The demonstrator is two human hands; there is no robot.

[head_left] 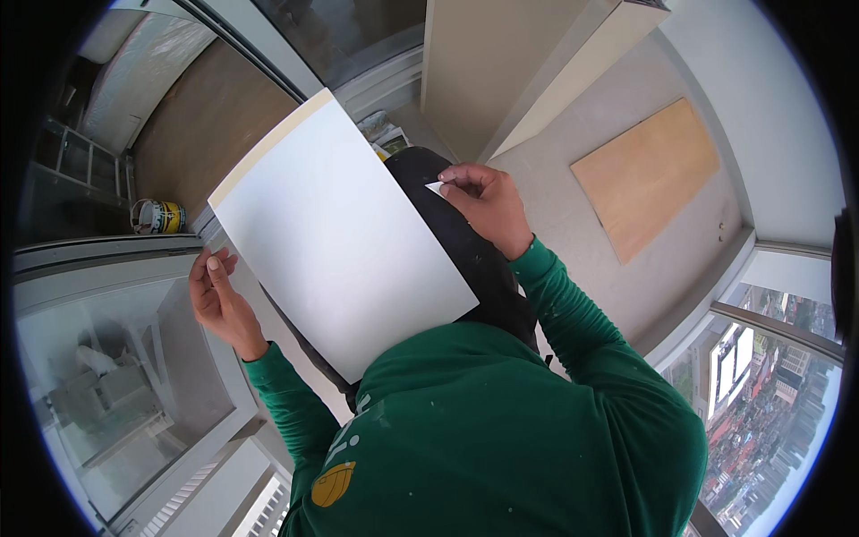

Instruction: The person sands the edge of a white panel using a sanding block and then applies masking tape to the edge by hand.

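Note:
A large white sheet [335, 233] lies slanted across my lap, over my dark trousers. Along its far short edge runs a tan strip [268, 148] that looks like masking tape. My left hand [217, 300] is just off the sheet's left edge, its fingers loosely bent and apart with nothing visible in them. To the right of the sheet, my right hand [488, 201] pinches a small white scrap [436, 188] between thumb and fingers. That scrap is above my right knee, apart from the sheet.
A brown board [649, 179] lies on the grey floor at the right. Beige panels [501, 67] stand ahead. Beyond the door track at the left are a paint bucket [161, 217] and a metal ladder [85, 157]. Windows [769, 376] line the lower right.

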